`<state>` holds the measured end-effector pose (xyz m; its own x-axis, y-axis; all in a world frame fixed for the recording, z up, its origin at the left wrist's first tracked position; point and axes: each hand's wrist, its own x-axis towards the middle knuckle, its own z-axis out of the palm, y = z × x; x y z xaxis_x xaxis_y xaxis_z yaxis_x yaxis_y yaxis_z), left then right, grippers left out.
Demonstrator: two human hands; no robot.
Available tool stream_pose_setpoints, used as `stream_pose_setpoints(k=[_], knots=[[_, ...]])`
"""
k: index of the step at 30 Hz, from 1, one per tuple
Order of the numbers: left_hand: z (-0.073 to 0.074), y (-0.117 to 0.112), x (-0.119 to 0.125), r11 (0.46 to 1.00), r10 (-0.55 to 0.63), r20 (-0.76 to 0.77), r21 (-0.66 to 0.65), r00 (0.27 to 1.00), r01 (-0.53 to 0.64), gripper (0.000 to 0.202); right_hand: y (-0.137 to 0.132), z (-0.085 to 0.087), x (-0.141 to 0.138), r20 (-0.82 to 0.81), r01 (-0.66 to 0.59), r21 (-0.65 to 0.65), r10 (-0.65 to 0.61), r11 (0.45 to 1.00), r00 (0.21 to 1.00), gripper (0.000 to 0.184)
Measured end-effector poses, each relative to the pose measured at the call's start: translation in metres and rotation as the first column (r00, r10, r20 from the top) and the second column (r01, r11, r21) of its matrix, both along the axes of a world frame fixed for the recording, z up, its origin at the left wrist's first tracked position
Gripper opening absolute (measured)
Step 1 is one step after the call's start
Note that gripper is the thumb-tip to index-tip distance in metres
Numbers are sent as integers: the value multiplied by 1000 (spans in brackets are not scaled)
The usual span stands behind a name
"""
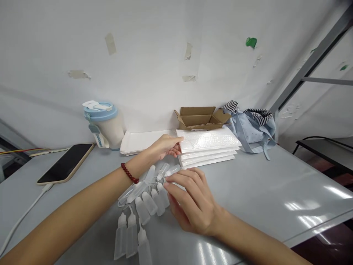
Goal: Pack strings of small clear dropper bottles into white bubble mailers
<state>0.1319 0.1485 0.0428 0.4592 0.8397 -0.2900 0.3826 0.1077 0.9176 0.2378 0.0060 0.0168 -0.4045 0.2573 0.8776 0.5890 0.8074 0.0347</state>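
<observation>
My left hand, with a red bead bracelet at its wrist, reaches to the left edge of a stack of white bubble mailers. Its thumb lies on the top mailer and its fingers curl at the edge, gripping it. Closer to me, my right hand is curled with thumb and fingertips together beside the small translucent squeeze bottles. Whatever lies in that pinch is hidden or too small to make out. Several bottles lie loosely in rows on the grey table, some with thin-tipped caps.
Behind the mailers stands an open cardboard box, beside a light blue cloth bag. Flat white sheets or envelopes lie by the wall. At left are a blue-lidded cup and a phone with a white cable.
</observation>
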Motion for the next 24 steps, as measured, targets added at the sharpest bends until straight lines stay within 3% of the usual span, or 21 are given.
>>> stream_pose_setpoints(k=[6, 12, 17, 24], knots=[[1, 1, -35, 977, 5, -237, 206, 972, 45, 26, -3, 0, -2, 27, -34, -52, 36, 998, 999, 24], [-12, 17, -73, 821, 141, -528, 535, 838, 200, 29, -6, -3, -6, 79, -70, -111, 79, 991, 994, 19], [-21, 32, -87, 731, 194, -642, 599, 742, 327, 29, -3, -4, -5, 87, -85, -131, 97, 988, 992, 19], [-19, 37, -90, 673, 191, -711, 596, 677, 437, 27, -3, -3, -4, 79, -79, -137, 90, 987, 993, 20]])
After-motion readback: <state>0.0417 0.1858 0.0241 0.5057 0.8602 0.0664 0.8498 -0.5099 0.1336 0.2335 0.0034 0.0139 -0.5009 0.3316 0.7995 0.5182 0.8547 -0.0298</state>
